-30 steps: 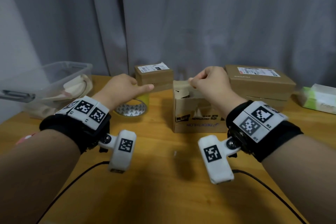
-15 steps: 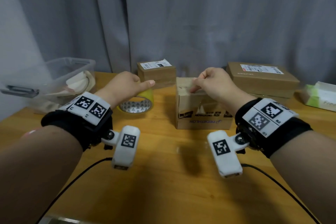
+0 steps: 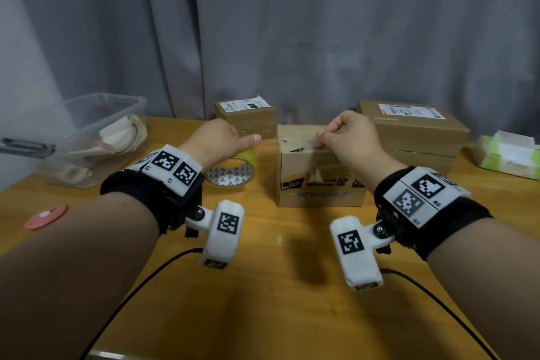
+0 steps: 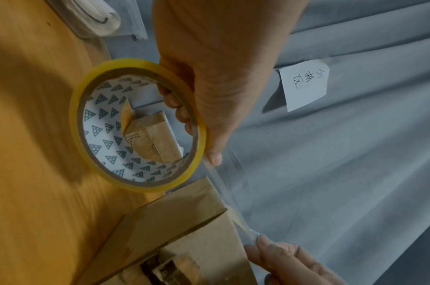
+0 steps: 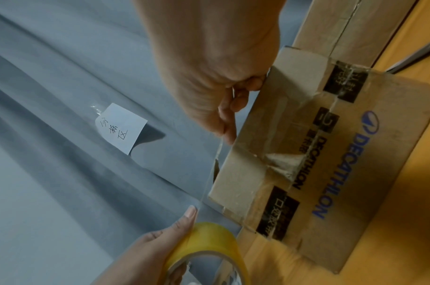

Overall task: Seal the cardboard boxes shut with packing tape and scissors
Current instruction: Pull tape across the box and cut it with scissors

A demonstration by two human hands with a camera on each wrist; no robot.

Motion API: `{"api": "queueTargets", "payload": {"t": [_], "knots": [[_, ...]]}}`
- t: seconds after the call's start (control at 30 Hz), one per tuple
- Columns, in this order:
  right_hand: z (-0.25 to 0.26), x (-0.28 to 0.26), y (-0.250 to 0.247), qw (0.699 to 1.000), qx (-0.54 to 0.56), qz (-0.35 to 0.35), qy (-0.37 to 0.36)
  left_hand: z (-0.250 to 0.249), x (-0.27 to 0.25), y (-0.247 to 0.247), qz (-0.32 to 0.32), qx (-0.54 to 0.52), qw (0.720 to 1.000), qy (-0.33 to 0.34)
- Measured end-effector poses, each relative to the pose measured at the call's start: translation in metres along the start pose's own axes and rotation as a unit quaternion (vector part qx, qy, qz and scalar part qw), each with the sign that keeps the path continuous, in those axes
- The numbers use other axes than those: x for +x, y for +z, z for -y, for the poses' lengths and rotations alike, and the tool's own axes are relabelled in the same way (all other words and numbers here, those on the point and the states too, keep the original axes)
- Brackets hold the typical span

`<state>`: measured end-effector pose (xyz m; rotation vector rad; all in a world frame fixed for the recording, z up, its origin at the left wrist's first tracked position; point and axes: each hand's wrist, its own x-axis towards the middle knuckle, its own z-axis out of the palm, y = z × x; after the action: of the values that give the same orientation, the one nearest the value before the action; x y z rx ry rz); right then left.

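My left hand [image 3: 233, 143] grips a yellow-tinted roll of clear packing tape [image 3: 233, 172], fingers inside the core [image 4: 136, 125] and thumb on its outer rim. It hovers just left of the middle cardboard box [image 3: 318, 181], printed DECATHLON [image 5: 331, 154]. My right hand [image 3: 320, 140] pinches the free end of the tape strip [image 5: 221, 164] at the box's top front edge. The clear tape strip [image 4: 233, 198] runs taut from the roll across the box top to those fingers [image 5: 228, 133]. No scissors are in view.
A small labelled box [image 3: 245, 117] stands behind the roll and a larger box [image 3: 415, 131] at the back right. A clear plastic bin [image 3: 111, 114] sits at the left, a tissue box [image 3: 508, 155] far right, a pink disc [image 3: 46, 215] near my left forearm. Grey curtain behind.
My right hand has come down with the tape end onto the middle box's top, whose raised flap now lies flat. The left hand still holds the roll left of the box.
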<state>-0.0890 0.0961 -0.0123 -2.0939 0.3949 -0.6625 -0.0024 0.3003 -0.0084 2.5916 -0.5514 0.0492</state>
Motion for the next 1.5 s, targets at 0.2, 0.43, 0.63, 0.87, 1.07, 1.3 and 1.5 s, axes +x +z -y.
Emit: {"api": "queueTargets", "payload": {"t": [0.2, 0.43, 0.63, 0.87, 1.07, 1.3, 1.5], "knots": [[-0.007, 0.000, -0.008, 0.996, -0.085, -0.024, 0.012, -0.010, 0.002, 0.001, 0.014, 0.013, 1.000, 0.002], [-0.009, -0.001, -0.010, 0.986, -0.162, -0.035, 0.027, -0.010, 0.003, 0.009, 0.025, 0.016, 1.000, -0.006], [0.007, -0.005, -0.006, 0.945, -0.294, -0.032, -0.140, -0.009, 0.003, 0.020, 0.028, -0.012, 0.999, -0.025], [0.024, 0.008, 0.054, 0.881, -0.424, 0.206, -0.034, -0.004, 0.001, 0.018, 0.020, -0.027, 0.999, -0.034], [0.004, 0.022, 0.030, 0.847, -0.437, 0.261, -0.153, 0.002, -0.014, 0.027, 0.072, -0.195, 0.978, 0.004], [-0.001, 0.000, 0.031, 0.867, -0.417, 0.196, -0.188, -0.025, -0.018, 0.057, 0.066, -0.180, 0.980, 0.052], [-0.003, -0.002, 0.035, 0.878, -0.398, 0.199, -0.175, -0.022, -0.016, 0.041, 0.108, -0.101, 0.989, 0.006]]}}
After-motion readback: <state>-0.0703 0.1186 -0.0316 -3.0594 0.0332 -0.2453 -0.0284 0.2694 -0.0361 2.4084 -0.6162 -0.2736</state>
